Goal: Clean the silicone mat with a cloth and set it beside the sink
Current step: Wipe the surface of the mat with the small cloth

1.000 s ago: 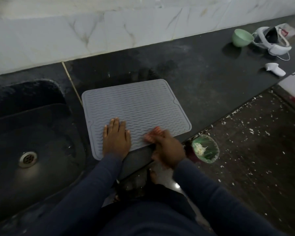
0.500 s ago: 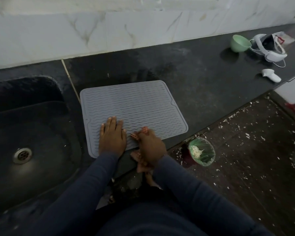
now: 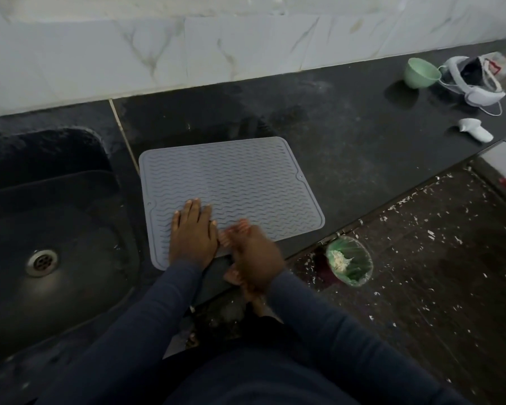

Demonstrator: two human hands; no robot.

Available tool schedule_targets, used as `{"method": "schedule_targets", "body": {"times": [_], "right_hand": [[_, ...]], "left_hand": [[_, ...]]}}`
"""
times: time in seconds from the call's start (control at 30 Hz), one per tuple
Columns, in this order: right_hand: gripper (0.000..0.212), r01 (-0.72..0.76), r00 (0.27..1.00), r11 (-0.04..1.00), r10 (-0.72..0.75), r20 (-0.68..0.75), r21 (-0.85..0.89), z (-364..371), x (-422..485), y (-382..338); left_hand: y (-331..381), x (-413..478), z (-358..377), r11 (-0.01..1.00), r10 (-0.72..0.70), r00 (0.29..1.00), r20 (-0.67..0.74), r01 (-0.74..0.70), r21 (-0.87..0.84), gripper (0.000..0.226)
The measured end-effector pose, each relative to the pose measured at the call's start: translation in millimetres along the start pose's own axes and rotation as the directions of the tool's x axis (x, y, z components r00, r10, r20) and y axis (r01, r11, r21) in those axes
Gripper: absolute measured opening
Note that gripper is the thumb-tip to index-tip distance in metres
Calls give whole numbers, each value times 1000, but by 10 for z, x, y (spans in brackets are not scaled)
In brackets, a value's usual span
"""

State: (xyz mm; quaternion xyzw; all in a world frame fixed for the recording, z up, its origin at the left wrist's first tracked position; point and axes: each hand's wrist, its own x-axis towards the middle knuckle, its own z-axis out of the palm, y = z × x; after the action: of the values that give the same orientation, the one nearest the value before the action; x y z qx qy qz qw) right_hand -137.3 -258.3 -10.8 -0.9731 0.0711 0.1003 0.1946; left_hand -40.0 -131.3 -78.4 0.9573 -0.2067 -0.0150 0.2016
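Observation:
The grey silicone mat (image 3: 240,182), ribbed with wavy lines, lies flat on the black counter just right of the sink (image 3: 70,135). My left hand (image 3: 192,235) presses flat on the mat's near-left part, fingers spread and pointing away from me. Close beside it, my right hand (image 3: 256,255) is at the mat's near edge, closed on a pinkish cloth (image 3: 240,225). The cloth shows only as a blurred patch ahead of the knuckles. Both sleeves are dark blue.
The sink's drain (image 3: 41,263) is at the left. At the counter's far right stand a green bowl (image 3: 421,73), a white headset (image 3: 473,80) and a white controller (image 3: 475,130). A lined green bin (image 3: 349,261) stands on the speckled floor below the counter's edge.
My right hand with the cloth has slid left along the mat's near edge, closer to my left hand. The left hand and the mat have stayed put.

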Motion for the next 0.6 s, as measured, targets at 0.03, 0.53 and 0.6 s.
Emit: {"method": "schedule_targets", "body": {"times": [0.03,0.53,0.6], "right_hand": [[39,44,998,999,-44,34,-14,96,-5,-22],[48,-57,996,998,54,-70,-41,-93,305,126],[37,9,1000,1000,-9,1,23,6,266,-98]], "left_hand": [[-1,-1,-2,1000,-1,1000,-7,1,-3,55],[8,159,-92,1000,-11,994,-105,14,22,42],[-77,238,-136,999,-44,991,-130,44,-3,44]]}}
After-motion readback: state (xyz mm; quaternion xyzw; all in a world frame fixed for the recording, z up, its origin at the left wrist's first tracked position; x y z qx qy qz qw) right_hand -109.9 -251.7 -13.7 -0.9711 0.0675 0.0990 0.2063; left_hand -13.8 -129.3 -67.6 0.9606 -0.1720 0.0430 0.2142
